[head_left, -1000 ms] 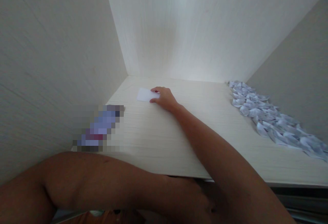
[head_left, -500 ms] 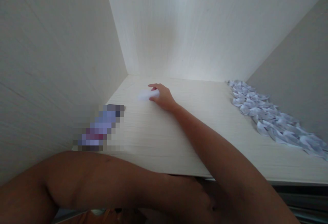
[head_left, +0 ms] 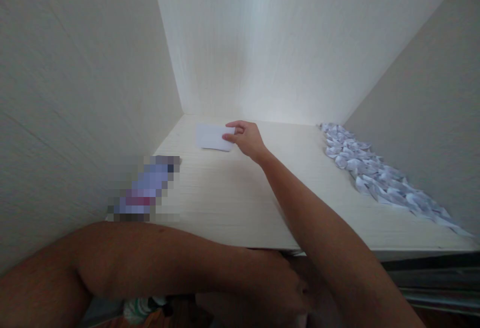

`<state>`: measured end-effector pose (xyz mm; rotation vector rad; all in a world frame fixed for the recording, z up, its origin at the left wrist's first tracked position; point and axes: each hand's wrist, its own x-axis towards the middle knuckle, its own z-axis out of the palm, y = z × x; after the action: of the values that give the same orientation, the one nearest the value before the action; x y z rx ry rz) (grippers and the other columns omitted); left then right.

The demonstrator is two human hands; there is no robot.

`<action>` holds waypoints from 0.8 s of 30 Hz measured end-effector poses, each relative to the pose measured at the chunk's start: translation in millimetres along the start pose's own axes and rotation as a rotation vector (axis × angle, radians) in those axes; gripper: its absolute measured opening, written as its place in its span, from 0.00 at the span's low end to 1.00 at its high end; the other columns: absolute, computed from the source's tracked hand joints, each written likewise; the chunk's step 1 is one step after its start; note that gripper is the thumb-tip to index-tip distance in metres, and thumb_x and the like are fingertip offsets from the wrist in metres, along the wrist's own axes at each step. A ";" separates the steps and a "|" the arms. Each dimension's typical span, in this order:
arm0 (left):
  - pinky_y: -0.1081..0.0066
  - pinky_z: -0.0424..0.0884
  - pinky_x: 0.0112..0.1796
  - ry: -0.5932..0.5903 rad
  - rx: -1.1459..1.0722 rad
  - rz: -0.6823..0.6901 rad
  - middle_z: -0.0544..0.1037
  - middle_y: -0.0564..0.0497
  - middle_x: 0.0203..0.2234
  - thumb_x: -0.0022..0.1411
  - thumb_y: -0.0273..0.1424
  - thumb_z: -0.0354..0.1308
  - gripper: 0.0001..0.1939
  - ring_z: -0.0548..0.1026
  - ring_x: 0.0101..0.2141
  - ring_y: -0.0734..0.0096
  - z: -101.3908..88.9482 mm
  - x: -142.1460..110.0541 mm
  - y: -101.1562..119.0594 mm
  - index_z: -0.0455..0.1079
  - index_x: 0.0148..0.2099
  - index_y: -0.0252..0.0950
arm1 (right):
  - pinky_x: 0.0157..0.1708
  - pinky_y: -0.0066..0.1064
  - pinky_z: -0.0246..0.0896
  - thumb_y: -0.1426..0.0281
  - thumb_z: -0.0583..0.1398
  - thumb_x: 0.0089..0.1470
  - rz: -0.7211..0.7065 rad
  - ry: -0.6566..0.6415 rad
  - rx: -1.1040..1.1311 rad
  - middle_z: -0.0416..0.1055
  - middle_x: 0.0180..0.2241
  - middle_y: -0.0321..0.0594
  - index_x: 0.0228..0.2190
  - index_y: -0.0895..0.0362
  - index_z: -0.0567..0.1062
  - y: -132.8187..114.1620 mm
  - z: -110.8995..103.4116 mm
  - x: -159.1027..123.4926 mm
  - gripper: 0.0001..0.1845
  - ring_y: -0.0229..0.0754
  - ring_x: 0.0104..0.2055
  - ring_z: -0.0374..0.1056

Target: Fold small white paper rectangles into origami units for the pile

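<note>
My right hand (head_left: 245,138) reaches far back on a pale wooden shelf (head_left: 232,198) and pinches the right edge of a small white sheet of paper (head_left: 210,137), lifted slightly off the surface. My left forearm lies across the bottom of the view below the shelf's front edge. My left hand (head_left: 288,293) is low at the bottom centre, under my right arm, and its fingers are hidden.
A row of several folded white paper pieces (head_left: 369,175) runs along the shelf's right side. A blurred-out bluish object (head_left: 144,188) lies by the left wall. Pale walls close the shelf at the left, back and right.
My right hand went from pressing on the paper to pinching its edge and lifting it. The view shifted a little to the right.
</note>
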<state>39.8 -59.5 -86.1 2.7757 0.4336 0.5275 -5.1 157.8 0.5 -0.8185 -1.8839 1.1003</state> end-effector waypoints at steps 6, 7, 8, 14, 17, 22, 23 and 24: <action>0.66 0.73 0.27 0.422 -0.247 0.160 0.80 0.45 0.33 0.66 0.31 0.59 0.02 0.78 0.32 0.63 -26.7 5.2 14.7 0.70 0.41 0.39 | 0.34 0.34 0.73 0.67 0.72 0.44 -0.007 0.144 0.102 0.78 0.26 0.34 0.36 0.57 0.82 -43.8 -76.5 -72.6 0.15 0.40 0.31 0.75; 0.68 0.73 0.29 0.572 -0.346 0.065 0.78 0.47 0.32 0.67 0.31 0.60 0.03 0.77 0.30 0.66 -33.5 7.1 17.4 0.69 0.42 0.39 | 0.35 0.35 0.74 0.65 0.73 0.42 -0.004 0.191 0.148 0.79 0.28 0.35 0.36 0.56 0.82 -51.5 -91.6 -89.0 0.16 0.40 0.31 0.76; 0.70 0.73 0.28 0.713 -0.461 -0.079 0.77 0.50 0.31 0.66 0.32 0.62 0.05 0.75 0.28 0.70 -40.2 9.4 18.6 0.69 0.42 0.40 | 0.35 0.35 0.75 0.64 0.73 0.42 -0.001 0.242 0.173 0.80 0.29 0.35 0.35 0.55 0.82 -58.6 -105.6 -106.3 0.16 0.40 0.31 0.76; 0.71 0.77 0.26 1.129 -0.925 -0.730 0.74 0.50 0.39 0.55 0.45 0.73 0.27 0.76 0.32 0.70 -66.3 25.1 -9.4 0.70 0.50 0.36 | 0.30 0.32 0.75 0.61 0.76 0.41 0.098 0.581 0.280 0.77 0.22 0.32 0.27 0.54 0.79 -68.9 -138.2 -198.1 0.15 0.37 0.24 0.72; 0.67 0.80 0.34 1.079 -0.947 -0.695 0.79 0.48 0.38 0.58 0.46 0.71 0.22 0.79 0.35 0.67 -67.9 26.1 -23.4 0.75 0.44 0.33 | 0.28 0.33 0.76 0.56 0.77 0.39 0.213 0.598 0.376 0.78 0.23 0.34 0.25 0.54 0.78 -55.4 -126.6 -220.6 0.19 0.38 0.23 0.73; 0.65 0.78 0.36 1.157 -0.923 -0.753 0.83 0.48 0.31 0.58 0.46 0.71 0.21 0.80 0.33 0.64 -65.5 20.5 -32.8 0.80 0.41 0.32 | 0.30 0.31 0.74 0.52 0.74 0.46 0.343 0.244 0.335 0.80 0.24 0.39 0.25 0.55 0.81 -37.9 -118.7 -235.9 0.19 0.41 0.27 0.78; 0.66 0.77 0.34 1.169 -0.921 -0.776 0.82 0.48 0.30 0.57 0.46 0.72 0.21 0.79 0.32 0.65 -65.1 19.9 -34.7 0.80 0.41 0.32 | 0.31 0.31 0.74 0.53 0.72 0.49 0.344 0.166 0.311 0.81 0.25 0.40 0.26 0.55 0.82 -35.9 -121.2 -237.8 0.18 0.41 0.29 0.79; 0.67 0.76 0.33 1.173 -0.920 -0.802 0.82 0.49 0.29 0.57 0.46 0.72 0.21 0.79 0.31 0.66 -64.7 19.5 -36.7 0.80 0.40 0.32 | 0.32 0.32 0.75 0.54 0.70 0.53 0.338 0.107 0.290 0.83 0.28 0.41 0.28 0.55 0.83 -34.0 -124.6 -239.6 0.16 0.42 0.31 0.80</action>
<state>23.0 -5.3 -34.2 1.0562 1.0762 1.5449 213.2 -4.7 -3.5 -1.0263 -1.4842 1.4646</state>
